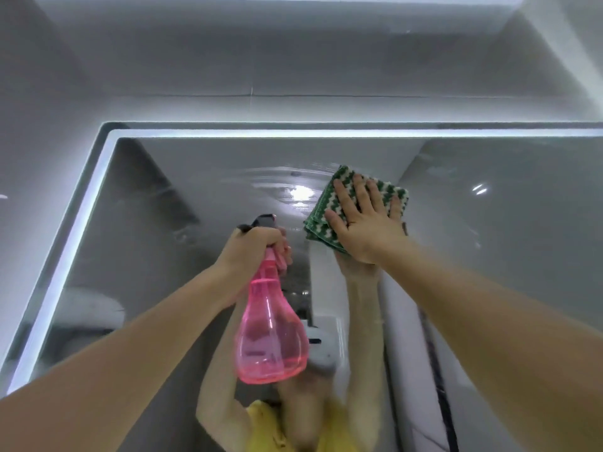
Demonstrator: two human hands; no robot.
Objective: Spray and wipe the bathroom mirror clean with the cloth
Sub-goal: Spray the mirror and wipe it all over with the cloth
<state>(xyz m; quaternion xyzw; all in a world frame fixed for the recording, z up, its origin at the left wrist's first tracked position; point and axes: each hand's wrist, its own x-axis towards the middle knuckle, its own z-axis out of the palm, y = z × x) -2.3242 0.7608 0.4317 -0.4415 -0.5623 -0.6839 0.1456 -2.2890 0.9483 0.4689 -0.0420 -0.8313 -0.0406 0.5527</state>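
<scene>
Mirror-cleaning, upper glass, wipe under way.
Pink spray bottle [272, 324] nearest, left hand [253, 247] curled round its neck, nozzle toward the glass; beyond, right hand [365, 223] flat, fingers straight, pressing the folded green-and-white cloth [342, 203] against the lit-edged bathroom mirror [195, 197].

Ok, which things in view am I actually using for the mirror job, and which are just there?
In use:
- pink translucent plastic spray bottle, gripped at the trigger by the left hand
- green-and-white woven cloth, pressed flat on the glass by the right hand
- lit-edged bathroom mirror

Just there:
- grey wall above the mirror
- white fixture reflected in the glass; unclear what it is
</scene>
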